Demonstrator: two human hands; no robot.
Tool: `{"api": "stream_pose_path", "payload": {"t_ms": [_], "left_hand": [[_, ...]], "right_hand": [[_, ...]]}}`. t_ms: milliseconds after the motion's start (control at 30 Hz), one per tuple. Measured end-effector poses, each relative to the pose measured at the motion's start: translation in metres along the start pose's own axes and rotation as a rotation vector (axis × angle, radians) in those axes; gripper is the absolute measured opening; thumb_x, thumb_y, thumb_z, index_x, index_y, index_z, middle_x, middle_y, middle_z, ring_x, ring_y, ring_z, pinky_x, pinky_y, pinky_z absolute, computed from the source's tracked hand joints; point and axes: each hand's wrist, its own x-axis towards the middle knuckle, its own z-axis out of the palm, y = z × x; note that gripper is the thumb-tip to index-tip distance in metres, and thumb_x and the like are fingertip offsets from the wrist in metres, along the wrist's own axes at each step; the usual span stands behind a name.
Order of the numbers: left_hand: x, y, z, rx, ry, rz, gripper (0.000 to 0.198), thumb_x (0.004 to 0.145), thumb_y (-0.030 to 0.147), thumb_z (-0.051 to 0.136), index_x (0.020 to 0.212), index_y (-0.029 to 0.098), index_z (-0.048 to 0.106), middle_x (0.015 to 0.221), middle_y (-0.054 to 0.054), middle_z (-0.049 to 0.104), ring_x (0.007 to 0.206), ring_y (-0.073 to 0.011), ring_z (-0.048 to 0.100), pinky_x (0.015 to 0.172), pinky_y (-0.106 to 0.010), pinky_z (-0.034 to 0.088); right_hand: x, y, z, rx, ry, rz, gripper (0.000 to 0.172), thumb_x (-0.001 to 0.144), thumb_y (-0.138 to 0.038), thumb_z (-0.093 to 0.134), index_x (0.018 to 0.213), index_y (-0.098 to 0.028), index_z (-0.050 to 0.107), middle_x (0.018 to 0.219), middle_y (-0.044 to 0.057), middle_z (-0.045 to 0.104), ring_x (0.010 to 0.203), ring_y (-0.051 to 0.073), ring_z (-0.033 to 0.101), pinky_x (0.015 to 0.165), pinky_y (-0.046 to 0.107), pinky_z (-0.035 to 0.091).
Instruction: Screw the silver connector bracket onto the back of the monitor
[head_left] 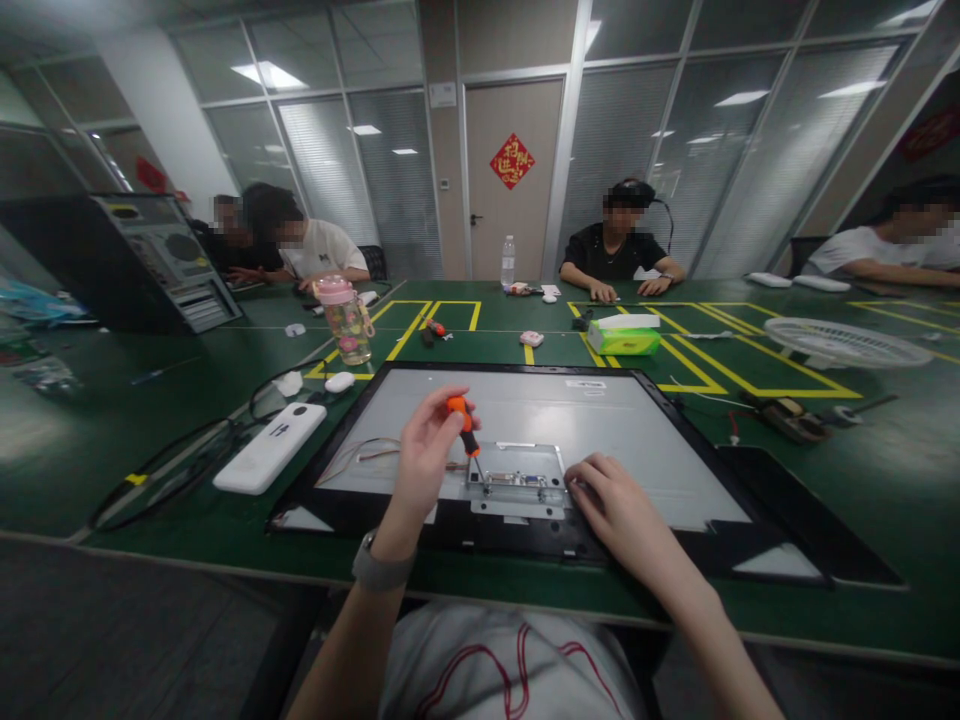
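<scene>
A flat display panel with a grey back and black frame lies in front of me on the table. My left hand grips an orange and black screwdriver, its shaft slanting down to the left side of a metal bracket. Small connectors show along the bracket on a board. With bent fingers, my right hand holds the bracket's right edge; its fingertips are partly hidden. Thin wires run across the panel, left of the bracket.
On the left are a white power bank, a black cable, a pink-lidded bottle and a computer case. A tissue pack, a white fan grille and a black panel lie rightward. Several people sit across the table.
</scene>
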Motion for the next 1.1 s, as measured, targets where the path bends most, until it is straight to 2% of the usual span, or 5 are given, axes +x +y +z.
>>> {"api": "stream_pose_path", "payload": {"t_ms": [267, 433, 600, 933, 1100], "left_hand": [[0.0006, 0.001, 0.0011, -0.081, -0.072, -0.055, 0.034, 0.09, 0.037, 0.056, 0.117, 0.018, 0.063, 0.098, -0.008, 0.066, 0.079, -0.0173, 0.065, 0.075, -0.032, 0.053], [0.0003, -0.0003, -0.001, 0.116, 0.027, 0.106, 0.027, 0.078, 0.025, 0.073, 0.104, 0.021, 0.068, 0.09, -0.002, 0.062, 0.078, -0.0115, 0.06, 0.074, -0.023, 0.05], [0.0, -0.0012, -0.0027, -0.089, -0.079, -0.045, 0.035, 0.092, 0.038, 0.054, 0.12, 0.02, 0.063, 0.102, -0.009, 0.066, 0.084, -0.0184, 0.067, 0.077, -0.033, 0.054], [0.0, -0.0018, -0.0025, 0.013, -0.029, 0.018, 0.034, 0.092, 0.035, 0.053, 0.122, 0.02, 0.063, 0.102, -0.008, 0.066, 0.081, -0.0161, 0.065, 0.077, -0.032, 0.054], [-0.0007, 0.0002, 0.0003, 0.287, 0.141, 0.166, 0.029, 0.079, 0.026, 0.072, 0.108, 0.021, 0.07, 0.092, -0.003, 0.062, 0.081, -0.0133, 0.059, 0.078, -0.026, 0.051]], "right_hand": [[-0.001, 0.0014, 0.0016, 0.003, 0.003, 0.001, 0.019, 0.094, -0.017, 0.043, 0.092, -0.02, 0.061, 0.093, 0.009, 0.061, 0.087, 0.025, 0.059, 0.082, 0.042, 0.05], [0.0005, 0.0004, -0.0001, -0.01, -0.01, 0.002, 0.019, 0.094, -0.017, 0.043, 0.091, -0.02, 0.062, 0.092, 0.008, 0.061, 0.087, 0.025, 0.059, 0.081, 0.041, 0.051], [0.0003, 0.0, -0.0008, -0.021, -0.005, 0.007, 0.017, 0.094, -0.017, 0.046, 0.091, -0.02, 0.062, 0.091, 0.008, 0.062, 0.086, 0.025, 0.061, 0.08, 0.04, 0.051], [0.0006, -0.0026, -0.0022, -0.015, -0.006, 0.01, 0.018, 0.093, -0.017, 0.045, 0.09, -0.019, 0.062, 0.091, 0.009, 0.062, 0.086, 0.025, 0.06, 0.08, 0.041, 0.051], [0.0001, -0.003, -0.0022, -0.004, 0.0, 0.003, 0.019, 0.093, -0.017, 0.043, 0.09, -0.019, 0.062, 0.09, 0.009, 0.062, 0.085, 0.025, 0.059, 0.08, 0.042, 0.051]]}}
